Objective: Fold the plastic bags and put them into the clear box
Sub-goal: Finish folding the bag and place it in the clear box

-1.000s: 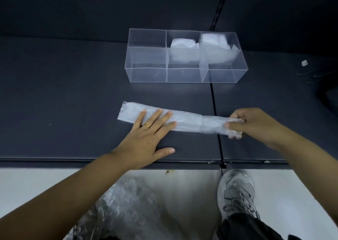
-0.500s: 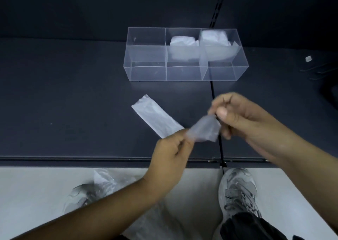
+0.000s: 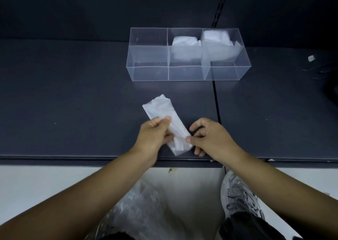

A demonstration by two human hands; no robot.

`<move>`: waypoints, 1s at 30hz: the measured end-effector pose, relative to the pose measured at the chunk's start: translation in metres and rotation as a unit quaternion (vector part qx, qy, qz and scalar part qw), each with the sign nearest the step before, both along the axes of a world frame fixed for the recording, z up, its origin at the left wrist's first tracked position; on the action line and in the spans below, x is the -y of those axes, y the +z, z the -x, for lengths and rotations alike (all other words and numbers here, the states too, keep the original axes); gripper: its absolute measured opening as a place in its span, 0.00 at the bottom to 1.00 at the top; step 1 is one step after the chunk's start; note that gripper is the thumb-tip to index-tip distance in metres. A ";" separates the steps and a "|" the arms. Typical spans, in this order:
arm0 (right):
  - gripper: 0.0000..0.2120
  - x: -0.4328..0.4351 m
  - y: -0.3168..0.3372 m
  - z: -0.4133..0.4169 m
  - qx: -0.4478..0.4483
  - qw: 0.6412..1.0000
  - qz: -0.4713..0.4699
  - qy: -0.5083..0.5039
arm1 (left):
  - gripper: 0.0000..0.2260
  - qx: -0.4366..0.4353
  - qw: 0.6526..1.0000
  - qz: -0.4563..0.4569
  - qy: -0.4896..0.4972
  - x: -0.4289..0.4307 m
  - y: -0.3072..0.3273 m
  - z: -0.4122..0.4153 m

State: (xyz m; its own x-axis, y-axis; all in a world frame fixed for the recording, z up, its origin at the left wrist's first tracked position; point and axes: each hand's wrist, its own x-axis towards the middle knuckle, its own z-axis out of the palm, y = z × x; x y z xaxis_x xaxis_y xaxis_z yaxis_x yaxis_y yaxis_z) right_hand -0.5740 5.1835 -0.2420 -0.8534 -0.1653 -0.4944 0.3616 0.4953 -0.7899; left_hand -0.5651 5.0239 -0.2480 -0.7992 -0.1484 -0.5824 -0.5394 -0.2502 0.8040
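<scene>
- pinching the bag strip (image 3: 161, 109): left hand (image 3: 153, 135) thumb and curled fingers on its left edge, right hand (image 3: 212, 139) thumb and forefinger at its near end. location?
- over the shelf (image 3: 73, 102), well short of the clear box (image 3: 148, 73). count: one strip, two folded bags (image 3: 184, 43) inside, in the middle and right compartments. floor bag pile (image 3: 139, 214) is blurred and cut off.

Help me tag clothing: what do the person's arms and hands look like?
The left forearm and right forearm are bare, no sleeves in view. The left hand and right hand are ungloved; no watch or bracelet at either wrist.
</scene>
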 end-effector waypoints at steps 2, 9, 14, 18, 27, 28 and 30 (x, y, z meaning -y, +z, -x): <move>0.09 0.001 -0.001 -0.001 0.000 1.000 -0.006 -0.007 | 0.08 -0.017 0.998 0.046 0.041 0.011 0.002 0.018; 0.08 0.001 0.003 0.003 0.023 1.000 -0.007 -0.002 | 0.18 -0.437 0.719 0.498 -0.212 0.031 0.003 -0.005; 0.08 0.000 0.016 0.010 0.103 0.994 0.045 -0.017 | 0.32 -0.392 0.680 0.505 -0.359 0.022 -0.020 -0.041; 0.03 -0.002 0.038 0.017 0.166 0.973 0.150 -0.055 | 0.14 -0.403 0.748 0.455 -0.267 0.024 -0.015 -0.036; 0.13 0.020 0.010 0.022 -0.043 0.998 -0.010 0.042 | 0.11 -0.088 0.982 0.083 -0.144 0.037 -0.007 0.018; 0.10 0.024 0.005 0.022 -0.062 0.997 -0.028 0.046 | 0.10 -0.072 0.985 0.070 -0.141 0.038 -0.006 0.020; 0.05 0.030 -0.002 0.025 -0.099 0.992 -0.069 0.040 | 0.10 -0.050 0.988 0.063 -0.132 0.038 -0.005 0.024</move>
State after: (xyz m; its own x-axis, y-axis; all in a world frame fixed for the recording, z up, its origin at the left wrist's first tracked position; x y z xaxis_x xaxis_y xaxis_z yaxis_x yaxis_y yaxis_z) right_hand -0.5992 5.1537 -0.2436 -0.9231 -0.1791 -0.3403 0.1609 0.6239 -0.7648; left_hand -0.5892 4.9860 -0.2530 -0.8724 0.0078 -0.4887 -0.4887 -0.0061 0.8724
